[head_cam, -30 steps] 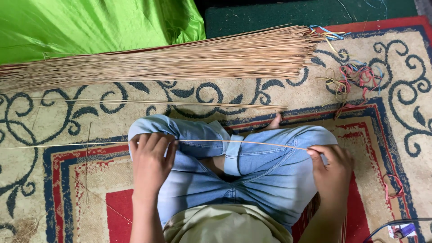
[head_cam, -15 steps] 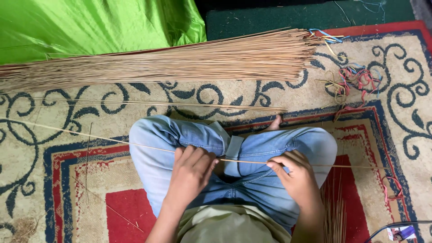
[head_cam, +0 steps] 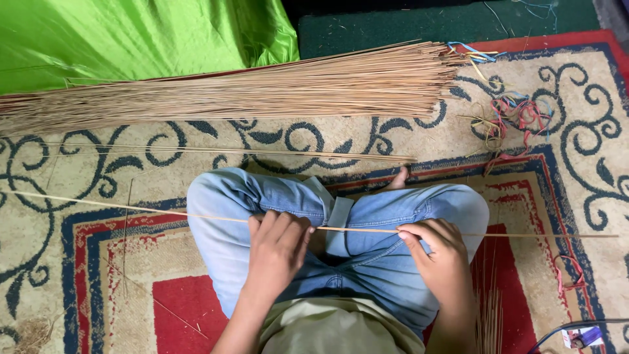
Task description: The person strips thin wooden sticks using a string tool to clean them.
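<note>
Since half a second ago both hands have shifted slightly along the long thin pale-brown stick (head_cam: 354, 229), which now lies nearly level across the blue-jeaned lap (head_cam: 341, 216). Left hand (head_cam: 278, 252) curls closed over the stick; right hand (head_cam: 439, 255) pinches it between fingertips. Beyond the lap lies a large bundle of tan sticks (head_cam: 262, 88); a small upright sheaf (head_cam: 488, 321) sits beside the right hand. Judgement: early, most sticks unhandled.

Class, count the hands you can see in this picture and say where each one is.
2. The left hand rests over the left thigh, gripping the thin stick; the right hand pinches the same stick above the right knee. No other hands show.
</note>
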